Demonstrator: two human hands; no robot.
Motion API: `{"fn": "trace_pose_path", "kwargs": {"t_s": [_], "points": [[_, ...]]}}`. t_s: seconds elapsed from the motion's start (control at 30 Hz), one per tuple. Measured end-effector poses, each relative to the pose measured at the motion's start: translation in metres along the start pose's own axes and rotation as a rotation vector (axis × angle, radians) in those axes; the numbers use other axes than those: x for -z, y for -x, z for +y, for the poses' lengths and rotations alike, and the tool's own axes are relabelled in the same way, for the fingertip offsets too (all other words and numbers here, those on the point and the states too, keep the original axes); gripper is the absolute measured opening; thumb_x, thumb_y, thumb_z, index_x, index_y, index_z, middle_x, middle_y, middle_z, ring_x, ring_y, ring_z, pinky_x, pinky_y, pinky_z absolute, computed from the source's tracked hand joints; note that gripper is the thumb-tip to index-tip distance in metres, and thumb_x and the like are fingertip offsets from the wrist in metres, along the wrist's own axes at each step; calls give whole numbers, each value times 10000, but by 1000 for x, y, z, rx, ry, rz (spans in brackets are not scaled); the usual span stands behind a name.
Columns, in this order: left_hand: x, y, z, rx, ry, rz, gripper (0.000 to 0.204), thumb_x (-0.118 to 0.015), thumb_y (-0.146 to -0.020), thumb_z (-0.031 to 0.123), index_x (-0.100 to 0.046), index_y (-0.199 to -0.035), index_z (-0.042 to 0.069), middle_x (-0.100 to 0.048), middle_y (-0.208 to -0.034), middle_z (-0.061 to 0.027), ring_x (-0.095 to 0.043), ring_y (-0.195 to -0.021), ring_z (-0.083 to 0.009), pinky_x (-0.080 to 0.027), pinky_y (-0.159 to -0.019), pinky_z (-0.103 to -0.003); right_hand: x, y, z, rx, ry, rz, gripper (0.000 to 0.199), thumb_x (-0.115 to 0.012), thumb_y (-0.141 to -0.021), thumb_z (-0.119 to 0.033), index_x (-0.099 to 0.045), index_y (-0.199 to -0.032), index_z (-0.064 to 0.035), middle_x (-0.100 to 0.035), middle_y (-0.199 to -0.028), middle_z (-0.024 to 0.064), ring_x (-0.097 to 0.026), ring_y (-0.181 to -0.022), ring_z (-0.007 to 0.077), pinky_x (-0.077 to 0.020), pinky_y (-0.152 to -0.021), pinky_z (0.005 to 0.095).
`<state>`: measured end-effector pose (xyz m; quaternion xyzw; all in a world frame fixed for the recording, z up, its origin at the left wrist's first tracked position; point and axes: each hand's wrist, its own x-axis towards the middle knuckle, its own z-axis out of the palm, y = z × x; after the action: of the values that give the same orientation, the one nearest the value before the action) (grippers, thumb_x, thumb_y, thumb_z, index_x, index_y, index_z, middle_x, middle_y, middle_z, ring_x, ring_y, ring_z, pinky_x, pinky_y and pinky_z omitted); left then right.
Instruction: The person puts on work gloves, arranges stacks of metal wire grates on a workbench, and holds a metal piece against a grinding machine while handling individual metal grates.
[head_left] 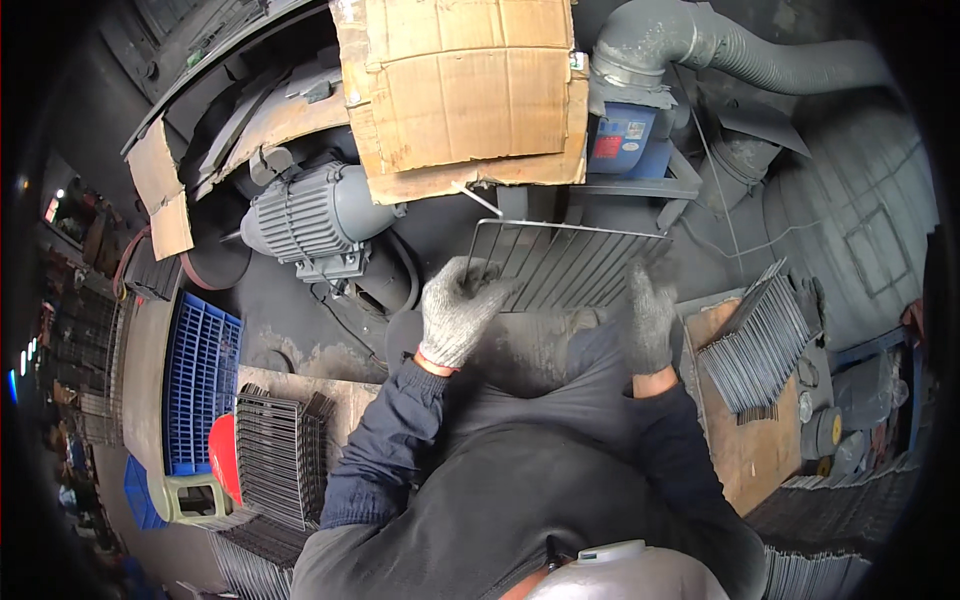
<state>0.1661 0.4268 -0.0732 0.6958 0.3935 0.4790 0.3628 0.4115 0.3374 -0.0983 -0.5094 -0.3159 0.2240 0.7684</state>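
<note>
A dark wire rack (560,265) with many thin parallel bars is tilted in front of my lap, just below a cardboard-covered machine. My left hand (458,312), in a grey knitted glove, is closed around the rack's left edge. At the rack's right end is my right hand (652,325), also gloved, its fingers at that edge and slightly blurred. A thin pale rod (478,199) juts from under the cardboard (470,95) and meets the rack's top edge.
To the left are a grey motor (310,220), a blue plastic crate (200,385) and a stack of wire racks (275,455). More stacked racks (757,345) lie on a board (745,455) at right. A ribbed duct (780,65) runs above a blue unit (622,140).
</note>
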Motion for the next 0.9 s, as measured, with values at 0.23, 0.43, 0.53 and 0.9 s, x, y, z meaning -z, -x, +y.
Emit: {"fn": "trace_pose_path", "kwargs": {"t_s": [0.23,0.43,0.53,0.9], "points": [[6,6,-32,138,368,101,282,-849,-820,-28,-638,-996,38,-652,-904,-11,-582,-782,-75,-514,-712,-244,-30,-19,-21,-119,-95,-330,192,-679,-971,9,-680,-1162,-10,-714,-1054,56,-664,-946,141,-543,-897,293],[6,4,-46,152,497,139,287,-833,-848,-24,-624,-1035,34,-681,-996,-30,-610,-852,-86,-537,-768,-256,-41,-25,-24,-118,26,-391,201,-711,-949,27,-676,-1144,-7,-722,-1038,62,-672,-962,142,-551,-882,297],[8,5,-55,148,406,165,285,-771,-855,-110,-608,-1047,25,-709,-1030,-67,-636,-896,-107,-536,-817,-263,-43,-31,-17,-127,24,-405,208,-723,-939,31,-679,-1140,-5,-729,-1047,74,-680,-973,149,-555,-892,306],[11,3,-52,274,432,192,225,-791,-879,-68,-606,-970,22,-711,-909,-74,-679,-801,-126,-562,-737,-268,-58,-50,19,-209,46,-465,150,-696,-959,25,-655,-1098,-14,-688,-991,46,-646,-882,128,-541,-821,294]]}}
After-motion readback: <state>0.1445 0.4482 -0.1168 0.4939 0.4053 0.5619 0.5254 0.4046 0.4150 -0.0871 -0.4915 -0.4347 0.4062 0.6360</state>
